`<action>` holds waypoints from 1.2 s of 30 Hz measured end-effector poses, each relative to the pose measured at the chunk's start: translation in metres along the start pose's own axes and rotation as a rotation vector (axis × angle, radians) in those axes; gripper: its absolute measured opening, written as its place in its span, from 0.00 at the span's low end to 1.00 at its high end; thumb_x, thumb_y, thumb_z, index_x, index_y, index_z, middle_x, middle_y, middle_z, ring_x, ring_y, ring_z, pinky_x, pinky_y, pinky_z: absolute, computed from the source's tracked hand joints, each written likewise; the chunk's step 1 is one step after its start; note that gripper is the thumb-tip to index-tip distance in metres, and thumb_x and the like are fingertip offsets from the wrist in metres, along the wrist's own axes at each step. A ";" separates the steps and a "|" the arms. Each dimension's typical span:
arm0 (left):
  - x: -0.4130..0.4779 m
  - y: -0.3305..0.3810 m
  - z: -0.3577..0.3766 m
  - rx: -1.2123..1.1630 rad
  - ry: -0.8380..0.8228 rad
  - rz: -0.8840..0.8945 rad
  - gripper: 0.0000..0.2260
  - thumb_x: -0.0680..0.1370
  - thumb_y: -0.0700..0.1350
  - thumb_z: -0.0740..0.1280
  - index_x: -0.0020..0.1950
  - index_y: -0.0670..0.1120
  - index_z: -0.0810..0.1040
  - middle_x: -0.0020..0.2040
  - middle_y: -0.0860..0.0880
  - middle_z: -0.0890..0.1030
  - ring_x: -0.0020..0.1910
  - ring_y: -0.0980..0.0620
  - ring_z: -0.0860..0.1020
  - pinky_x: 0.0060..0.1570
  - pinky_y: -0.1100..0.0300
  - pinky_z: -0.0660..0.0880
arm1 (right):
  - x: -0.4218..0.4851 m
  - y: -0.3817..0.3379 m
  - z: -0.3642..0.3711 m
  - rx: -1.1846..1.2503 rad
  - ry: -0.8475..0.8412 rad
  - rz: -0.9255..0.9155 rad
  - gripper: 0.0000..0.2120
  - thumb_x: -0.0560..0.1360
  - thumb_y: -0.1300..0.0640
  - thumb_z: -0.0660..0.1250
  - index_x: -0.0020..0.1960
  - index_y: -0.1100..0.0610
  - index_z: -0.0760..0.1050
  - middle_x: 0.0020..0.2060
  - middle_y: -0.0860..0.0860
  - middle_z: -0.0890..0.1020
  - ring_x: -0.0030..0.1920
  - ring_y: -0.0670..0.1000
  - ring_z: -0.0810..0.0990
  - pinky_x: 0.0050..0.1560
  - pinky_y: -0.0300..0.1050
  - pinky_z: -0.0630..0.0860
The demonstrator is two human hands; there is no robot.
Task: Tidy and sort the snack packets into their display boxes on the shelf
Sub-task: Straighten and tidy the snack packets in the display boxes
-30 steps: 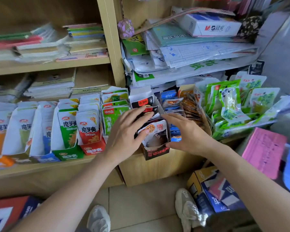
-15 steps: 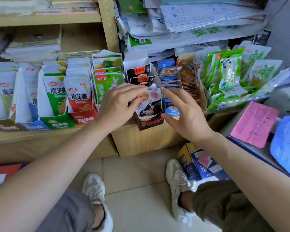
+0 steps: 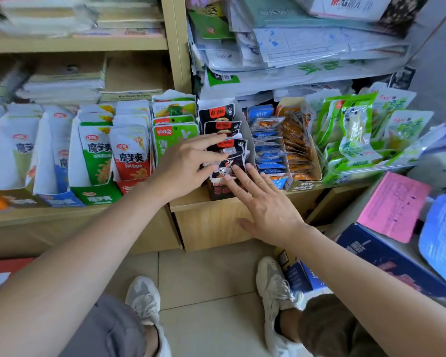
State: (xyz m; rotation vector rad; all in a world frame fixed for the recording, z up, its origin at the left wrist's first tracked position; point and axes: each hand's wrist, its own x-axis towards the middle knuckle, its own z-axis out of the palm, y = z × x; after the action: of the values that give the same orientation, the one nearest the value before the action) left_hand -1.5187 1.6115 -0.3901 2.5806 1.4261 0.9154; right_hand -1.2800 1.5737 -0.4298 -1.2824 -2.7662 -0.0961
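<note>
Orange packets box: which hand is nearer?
Right. The right hand lies just left of and below the orange packets box; the left hand is farther left, on the black packets.

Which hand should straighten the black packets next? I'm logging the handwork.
Probably the left hand: its fingers already lie across the black packets in their box, while the right hand sits lower, only fingertips at the front packet.

A small shop: shelf (image 3: 77,215) of boxed snack packets (image 3: 129,153) beneath stacked stationery (image 3: 307,47).
</note>
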 end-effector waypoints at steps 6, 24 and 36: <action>0.004 0.006 0.004 0.080 -0.003 -0.051 0.25 0.79 0.45 0.70 0.76 0.52 0.71 0.75 0.54 0.71 0.74 0.53 0.68 0.73 0.43 0.66 | 0.007 0.010 -0.014 0.191 0.019 -0.054 0.40 0.76 0.48 0.70 0.81 0.46 0.51 0.81 0.48 0.51 0.81 0.54 0.48 0.79 0.54 0.53; 0.019 0.035 0.022 0.364 -0.046 -0.054 0.32 0.72 0.45 0.78 0.75 0.54 0.71 0.73 0.56 0.74 0.75 0.54 0.67 0.75 0.52 0.59 | 0.003 0.099 -0.026 0.519 0.192 0.326 0.12 0.74 0.57 0.75 0.57 0.56 0.84 0.48 0.50 0.85 0.41 0.43 0.76 0.46 0.36 0.72; 0.034 0.064 0.016 0.388 -0.092 -0.043 0.20 0.73 0.55 0.74 0.64 0.54 0.80 0.61 0.56 0.81 0.64 0.51 0.75 0.65 0.50 0.69 | 0.021 0.119 -0.032 0.684 0.151 0.536 0.14 0.71 0.52 0.78 0.33 0.46 0.75 0.29 0.47 0.77 0.38 0.51 0.80 0.47 0.49 0.78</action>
State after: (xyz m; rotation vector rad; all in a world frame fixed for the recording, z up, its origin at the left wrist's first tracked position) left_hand -1.4484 1.6052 -0.3669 2.7937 1.7772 0.5494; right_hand -1.2011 1.6638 -0.3937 -1.6227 -1.9485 0.6863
